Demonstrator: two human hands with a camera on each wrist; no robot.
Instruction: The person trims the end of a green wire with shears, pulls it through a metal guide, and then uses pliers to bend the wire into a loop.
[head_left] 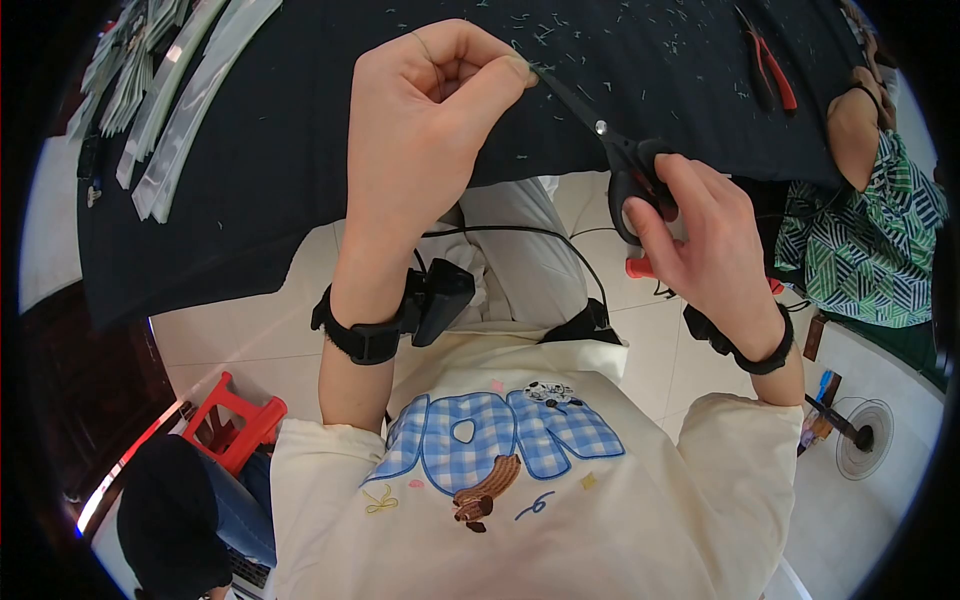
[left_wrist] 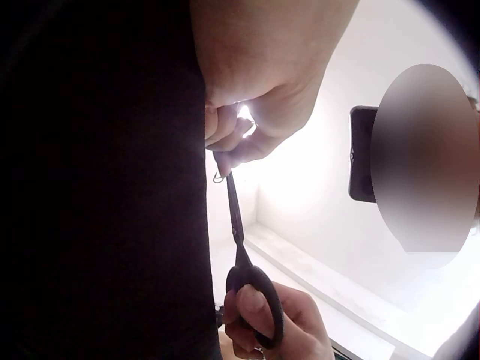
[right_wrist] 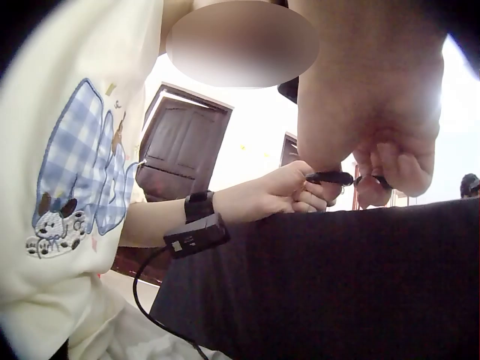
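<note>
My left hand is raised over the front edge of the black-covered table, thumb and curled fingers pinching something small and thin. I cannot make out what it is. My right hand grips the handles of black scissors, whose blade tips reach the left fingertips. In the left wrist view the scissors run up from the right hand to the pinching left hand. The right wrist view shows my right hand on the scissor handles, with the left hand just behind.
Small pale clippings litter the black cloth at the far side. Red-handled pliers lie at the far right, clear plastic sleeves at the far left. A person in a green patterned top sits at right. A red stool and a floor fan stand below.
</note>
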